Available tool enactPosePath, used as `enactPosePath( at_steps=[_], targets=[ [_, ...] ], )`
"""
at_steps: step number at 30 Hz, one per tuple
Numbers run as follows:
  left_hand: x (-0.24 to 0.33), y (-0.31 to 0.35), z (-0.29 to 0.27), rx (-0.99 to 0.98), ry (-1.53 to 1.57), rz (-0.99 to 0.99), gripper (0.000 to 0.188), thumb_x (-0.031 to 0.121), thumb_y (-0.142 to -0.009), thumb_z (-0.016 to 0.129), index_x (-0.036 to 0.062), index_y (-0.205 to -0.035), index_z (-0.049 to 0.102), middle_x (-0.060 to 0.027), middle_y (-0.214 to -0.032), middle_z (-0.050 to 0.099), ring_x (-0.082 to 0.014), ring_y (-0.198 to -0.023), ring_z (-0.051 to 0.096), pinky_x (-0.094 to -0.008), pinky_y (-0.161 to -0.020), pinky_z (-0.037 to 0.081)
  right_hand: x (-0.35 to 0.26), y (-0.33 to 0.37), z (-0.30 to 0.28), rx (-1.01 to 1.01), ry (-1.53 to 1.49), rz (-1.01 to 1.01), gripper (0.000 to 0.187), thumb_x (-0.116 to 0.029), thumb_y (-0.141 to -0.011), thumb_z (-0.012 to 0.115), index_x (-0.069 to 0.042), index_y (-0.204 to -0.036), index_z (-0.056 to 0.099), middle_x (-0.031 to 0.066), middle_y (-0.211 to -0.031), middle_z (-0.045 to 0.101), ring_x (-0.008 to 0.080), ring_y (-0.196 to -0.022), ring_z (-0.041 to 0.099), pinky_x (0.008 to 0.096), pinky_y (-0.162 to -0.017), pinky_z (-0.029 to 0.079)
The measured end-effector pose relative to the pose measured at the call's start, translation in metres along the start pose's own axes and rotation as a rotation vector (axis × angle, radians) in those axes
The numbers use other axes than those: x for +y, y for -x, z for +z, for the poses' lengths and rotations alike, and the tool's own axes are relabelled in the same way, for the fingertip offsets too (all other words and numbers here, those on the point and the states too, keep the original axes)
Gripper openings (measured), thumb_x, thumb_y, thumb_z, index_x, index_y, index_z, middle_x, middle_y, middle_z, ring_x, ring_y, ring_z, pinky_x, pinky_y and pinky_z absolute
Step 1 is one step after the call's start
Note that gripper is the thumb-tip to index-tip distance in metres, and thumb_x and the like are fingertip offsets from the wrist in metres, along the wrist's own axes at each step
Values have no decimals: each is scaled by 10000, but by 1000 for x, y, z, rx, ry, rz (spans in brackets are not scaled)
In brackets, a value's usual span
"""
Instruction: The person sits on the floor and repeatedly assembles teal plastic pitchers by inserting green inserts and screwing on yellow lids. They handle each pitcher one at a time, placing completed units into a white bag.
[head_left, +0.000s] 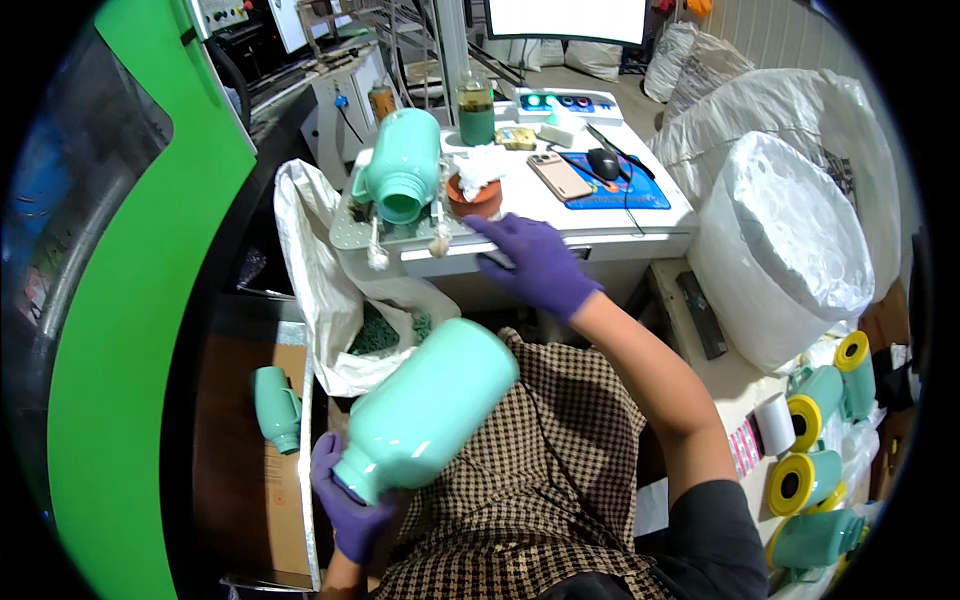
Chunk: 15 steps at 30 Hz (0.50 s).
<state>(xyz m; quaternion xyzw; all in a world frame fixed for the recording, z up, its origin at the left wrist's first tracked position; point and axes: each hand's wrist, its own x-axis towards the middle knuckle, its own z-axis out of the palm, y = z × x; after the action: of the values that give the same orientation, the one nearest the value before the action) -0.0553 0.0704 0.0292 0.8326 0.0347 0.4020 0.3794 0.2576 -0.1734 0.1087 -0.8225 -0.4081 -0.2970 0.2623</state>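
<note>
My left hand (352,505), in a purple glove, is closed round the neck of a glossy mint-green plastic jug (432,400). The jug is tilted over my lap, its broad base up and to the right. In a matching glove, my right hand (535,262) reaches to the table's front edge with fingers stretched out, holding nothing I can see. Its fingertips are close to a brown pot (474,197) with crumpled white material (480,165) on it. Left of the pot, another mint-green jug (402,165) lies on the table, mouth toward me.
The white table (640,222) also bears a phone (560,177), a mouse (603,163) and a bottle of green liquid (476,112). Below is a white sack (310,250) with green scraps. A green machine panel (120,400) rises left; a lined bag (790,250) and several jugs (818,540) stand right.
</note>
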Motion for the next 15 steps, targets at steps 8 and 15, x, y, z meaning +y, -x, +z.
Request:
enactPosePath(
  at_steps=[8,15],
  targets=[
    [-63,23,-55,53,-620,107,614,273,-998,648,143,-1518,349,-193,-1469,407,-376,-1327,486,-460,-1008,497,52,-93,142,-272,474,-14,192,-181,-871,617,-162,-1060,649,83,-853,671,289,-749,697,429,-628,527],
    [-58,-95,-6,471,331,-174,796,-8,-787,761,57,-1466,350,-144,-1460,401,-278,-1295,466,-435,-1107,414,-79,40,-64,221,92,-326,273,-177,-750,726,-179,-1015,661,77,-898,606,299,-851,632,444,-796,537]
  ],
)
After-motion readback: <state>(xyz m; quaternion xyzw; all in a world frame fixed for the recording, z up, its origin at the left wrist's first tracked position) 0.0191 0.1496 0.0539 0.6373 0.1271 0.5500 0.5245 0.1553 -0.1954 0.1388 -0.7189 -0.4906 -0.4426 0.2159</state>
